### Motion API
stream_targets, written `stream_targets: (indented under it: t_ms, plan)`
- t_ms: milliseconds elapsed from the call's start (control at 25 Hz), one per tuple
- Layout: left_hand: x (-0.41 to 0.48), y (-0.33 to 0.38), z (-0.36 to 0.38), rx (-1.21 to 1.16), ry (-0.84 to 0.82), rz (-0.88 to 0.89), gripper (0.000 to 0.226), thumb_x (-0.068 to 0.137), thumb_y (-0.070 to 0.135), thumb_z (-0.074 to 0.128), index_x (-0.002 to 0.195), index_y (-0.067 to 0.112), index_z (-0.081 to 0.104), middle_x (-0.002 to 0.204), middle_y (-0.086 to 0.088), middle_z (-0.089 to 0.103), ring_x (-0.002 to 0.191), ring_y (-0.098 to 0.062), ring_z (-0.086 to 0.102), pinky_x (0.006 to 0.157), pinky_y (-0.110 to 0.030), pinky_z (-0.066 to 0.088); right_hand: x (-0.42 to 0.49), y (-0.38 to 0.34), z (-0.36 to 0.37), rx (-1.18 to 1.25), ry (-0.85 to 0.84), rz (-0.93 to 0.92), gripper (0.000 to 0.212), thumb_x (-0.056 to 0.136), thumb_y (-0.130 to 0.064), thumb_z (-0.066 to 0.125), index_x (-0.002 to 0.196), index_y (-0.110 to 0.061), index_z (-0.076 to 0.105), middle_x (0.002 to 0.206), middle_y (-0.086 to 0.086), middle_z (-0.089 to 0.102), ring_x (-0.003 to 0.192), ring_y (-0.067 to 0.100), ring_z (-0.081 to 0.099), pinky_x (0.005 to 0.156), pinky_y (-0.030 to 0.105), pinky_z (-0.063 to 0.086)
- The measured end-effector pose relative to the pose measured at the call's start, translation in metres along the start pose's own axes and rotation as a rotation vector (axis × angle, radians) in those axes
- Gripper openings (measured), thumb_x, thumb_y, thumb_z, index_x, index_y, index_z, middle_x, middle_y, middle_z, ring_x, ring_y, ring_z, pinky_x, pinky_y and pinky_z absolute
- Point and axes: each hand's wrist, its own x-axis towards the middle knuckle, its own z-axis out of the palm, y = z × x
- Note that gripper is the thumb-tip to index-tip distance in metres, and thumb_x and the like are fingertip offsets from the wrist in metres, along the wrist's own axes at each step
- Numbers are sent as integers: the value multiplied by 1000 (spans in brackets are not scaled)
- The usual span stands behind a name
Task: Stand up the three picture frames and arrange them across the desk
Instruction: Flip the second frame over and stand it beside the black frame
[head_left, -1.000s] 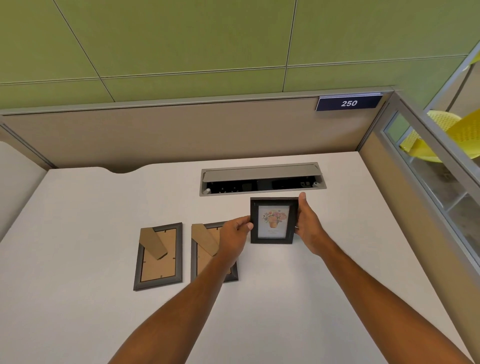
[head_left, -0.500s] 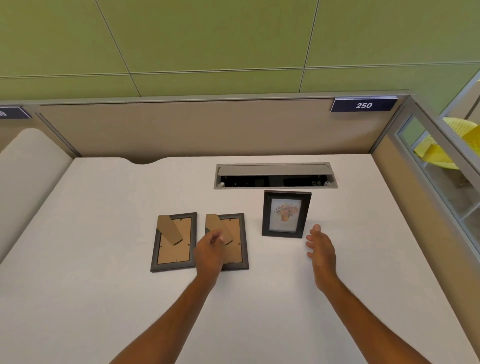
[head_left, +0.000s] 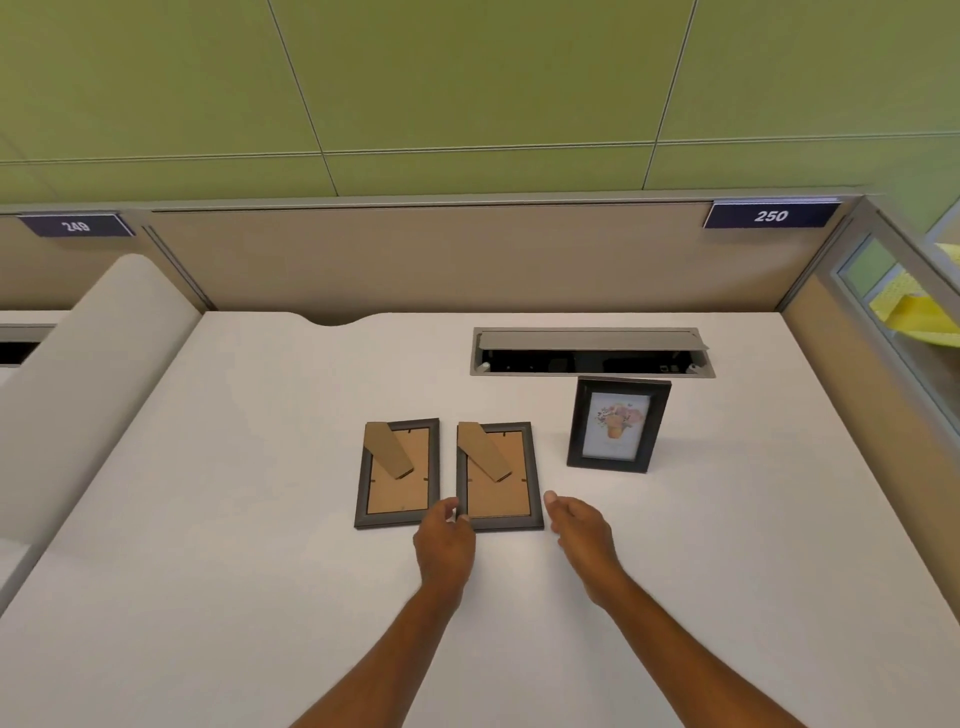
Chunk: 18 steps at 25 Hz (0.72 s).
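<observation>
One dark picture frame (head_left: 617, 425) stands upright on the white desk (head_left: 208, 519), showing a flower picture, just in front of the cable tray. Two more dark frames lie face down side by side, brown backs and stands up: the left frame (head_left: 397, 474) and the middle frame (head_left: 500, 477). My left hand (head_left: 445, 545) touches the lower left corner of the middle frame, fingers at its edge. At the frame's lower right corner is my right hand (head_left: 579, 527), open, fingertips close to the frame but holding nothing.
An open grey cable tray (head_left: 589, 352) is sunk into the desk at the back. Beige partition walls run behind and along the right side. A padded divider (head_left: 78, 395) borders the desk on the left. Signs read 249 and 250.
Both hands have let go of the upright frame, which stays standing at the right. They have drawn back and moved left to the corners of the middle face-down frame.
</observation>
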Motion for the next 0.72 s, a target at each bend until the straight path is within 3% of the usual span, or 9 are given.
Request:
stream_targets:
  t_ms: [80,160,440,600,720]
  plan:
    - [2,-2,-4,1,-28,-22,34,107,7,62,140,12,68,143,-12,70,133,-31,65,113,-44,53,-2,-2,10,-9,26,6,35,109,-51,55,89,-25,67,96,5,72,87,15,65,81,33,54]
    - [4,-4,-7,-6,-66,-42,36,107,8,62,142,14,67,144,-10,71,132,-29,65,113,-43,52,-4,-2,16,-16,56,16,37,109,-50,56,89,-20,68,96,9,73,86,17,65,81,34,54]
    - [3,-1,-13,-116,-115,-112,44,104,4,65,147,16,61,147,-8,68,135,-27,63,114,-40,50,-9,-7,26,57,144,51,20,108,-40,64,111,-21,69,110,1,72,109,26,68,104,46,61]
    - [4,2,-17,-138,-95,-84,44,104,2,65,144,20,63,143,-4,68,123,-19,60,104,-35,52,-5,-15,23,87,197,82,10,107,-33,68,106,-23,68,106,-1,70,107,26,68,102,41,60]
    - [5,7,-20,-190,-97,-88,44,105,0,62,142,23,64,140,-1,66,118,-17,57,93,-31,48,2,-21,21,190,218,140,6,104,-20,73,107,-16,73,115,10,75,107,30,73,100,42,64]
